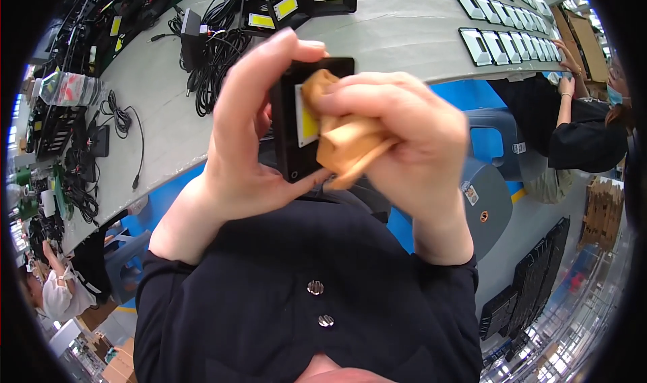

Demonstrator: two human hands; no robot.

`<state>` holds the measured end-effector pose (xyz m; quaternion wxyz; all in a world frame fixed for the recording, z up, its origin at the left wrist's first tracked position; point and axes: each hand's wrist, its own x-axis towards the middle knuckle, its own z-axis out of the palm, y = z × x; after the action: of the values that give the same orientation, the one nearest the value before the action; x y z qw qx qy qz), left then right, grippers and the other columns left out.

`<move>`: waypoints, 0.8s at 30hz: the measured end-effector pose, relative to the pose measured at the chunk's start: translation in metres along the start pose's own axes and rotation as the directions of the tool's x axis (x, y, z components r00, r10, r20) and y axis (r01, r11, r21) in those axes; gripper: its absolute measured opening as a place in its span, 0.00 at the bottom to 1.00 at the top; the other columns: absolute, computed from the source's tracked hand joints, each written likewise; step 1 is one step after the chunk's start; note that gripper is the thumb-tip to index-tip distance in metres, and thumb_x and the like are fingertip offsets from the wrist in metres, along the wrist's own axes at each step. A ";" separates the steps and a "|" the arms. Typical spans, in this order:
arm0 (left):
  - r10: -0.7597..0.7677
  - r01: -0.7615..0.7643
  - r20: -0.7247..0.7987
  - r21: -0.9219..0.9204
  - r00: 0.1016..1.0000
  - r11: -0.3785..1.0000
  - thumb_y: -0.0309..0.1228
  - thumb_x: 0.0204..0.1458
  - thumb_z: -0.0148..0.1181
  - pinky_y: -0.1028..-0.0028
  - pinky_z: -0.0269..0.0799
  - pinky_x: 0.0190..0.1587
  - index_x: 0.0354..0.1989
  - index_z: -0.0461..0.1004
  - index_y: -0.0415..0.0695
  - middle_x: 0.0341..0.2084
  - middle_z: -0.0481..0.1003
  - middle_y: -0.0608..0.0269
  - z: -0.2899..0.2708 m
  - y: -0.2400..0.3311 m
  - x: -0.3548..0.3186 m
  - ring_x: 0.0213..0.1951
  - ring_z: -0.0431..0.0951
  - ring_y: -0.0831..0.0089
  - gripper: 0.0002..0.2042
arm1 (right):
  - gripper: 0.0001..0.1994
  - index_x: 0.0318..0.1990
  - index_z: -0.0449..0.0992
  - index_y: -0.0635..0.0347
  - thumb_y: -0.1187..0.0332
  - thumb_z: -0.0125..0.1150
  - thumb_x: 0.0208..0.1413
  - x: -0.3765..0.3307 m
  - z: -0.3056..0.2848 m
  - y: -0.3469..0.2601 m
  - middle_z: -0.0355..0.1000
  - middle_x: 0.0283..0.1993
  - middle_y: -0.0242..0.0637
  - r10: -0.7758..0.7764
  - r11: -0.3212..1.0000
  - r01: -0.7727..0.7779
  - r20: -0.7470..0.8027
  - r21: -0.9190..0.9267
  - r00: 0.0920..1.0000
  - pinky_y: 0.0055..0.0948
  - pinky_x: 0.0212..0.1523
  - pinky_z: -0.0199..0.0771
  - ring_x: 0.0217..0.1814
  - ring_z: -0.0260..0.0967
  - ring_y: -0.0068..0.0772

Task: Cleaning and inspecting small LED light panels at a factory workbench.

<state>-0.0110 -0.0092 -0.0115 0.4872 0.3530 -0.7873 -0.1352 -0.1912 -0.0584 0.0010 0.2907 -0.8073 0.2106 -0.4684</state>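
Observation:
My left hand (pixel 246 133) grips a black rectangular lamp housing (pixel 288 113) by its edges, thumb at the lower end and fingers over the upper end. A white-framed yellow LED panel (pixel 309 128) shows on its face, partly covered. Bunched in my right hand (pixel 411 130) is an orange-tan cloth (pixel 350 147), its upper part pressed on the panel and the housing. The right fingers are closed around the cloth. Both hands are held up in front of my chest, over the near table edge.
Similar black lamps with yellow panels (pixel 286 7) stand at the back beside coiled black cables (pixel 219 52). A plastic bottle (pixel 71 88) lies at the left. Rows of flat black-and-white units (pixel 495 48) cover the right table. Grey stools (pixel 488 194) stand right; people sit at both sides.

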 end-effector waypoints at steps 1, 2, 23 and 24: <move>-0.030 0.021 -0.063 -0.137 0.998 0.990 0.23 0.33 0.76 0.67 0.70 0.55 0.68 0.40 0.41 0.58 0.59 0.44 0.003 -0.001 0.000 0.56 0.68 0.60 0.55 | 0.15 0.35 0.80 0.61 0.78 0.71 0.34 0.001 0.003 0.000 0.77 0.35 0.39 -0.040 0.998 0.039 -0.021 -0.050 0.999 0.26 0.37 0.75 0.36 0.76 0.33; -0.070 0.035 -0.120 -0.272 0.990 0.962 0.18 0.34 0.74 0.69 0.69 0.56 0.67 0.45 0.39 0.59 0.59 0.48 0.007 -0.003 -0.003 0.57 0.67 0.63 0.51 | 0.15 0.34 0.80 0.61 0.78 0.71 0.33 -0.001 0.000 -0.004 0.78 0.34 0.39 0.000 1.000 0.001 0.063 -0.027 0.998 0.26 0.36 0.75 0.35 0.76 0.33; 0.024 -0.044 -0.064 -0.335 0.998 0.941 0.23 0.34 0.76 0.61 0.67 0.59 0.65 0.48 0.36 0.57 0.58 0.48 0.035 -0.002 0.005 0.58 0.66 0.56 0.49 | 0.15 0.33 0.79 0.65 0.62 0.68 0.44 -0.017 -0.047 -0.013 0.76 0.32 0.40 0.122 0.982 -0.113 -0.054 0.153 0.991 0.26 0.37 0.74 0.35 0.75 0.32; 0.062 -0.092 -0.103 -0.328 0.993 0.940 0.22 0.35 0.75 0.60 0.66 0.59 0.65 0.48 0.36 0.57 0.58 0.48 0.038 -0.005 0.006 0.58 0.66 0.56 0.48 | 0.11 0.33 0.79 0.62 0.70 0.69 0.40 -0.011 -0.042 -0.015 0.77 0.33 0.39 0.056 0.998 -0.056 0.046 0.000 0.997 0.26 0.37 0.73 0.34 0.75 0.32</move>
<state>-0.0428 -0.0219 -0.0292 0.5798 0.2406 -0.7435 -0.2306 -0.2323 -0.0518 0.0200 0.3089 -0.8115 0.2263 -0.4414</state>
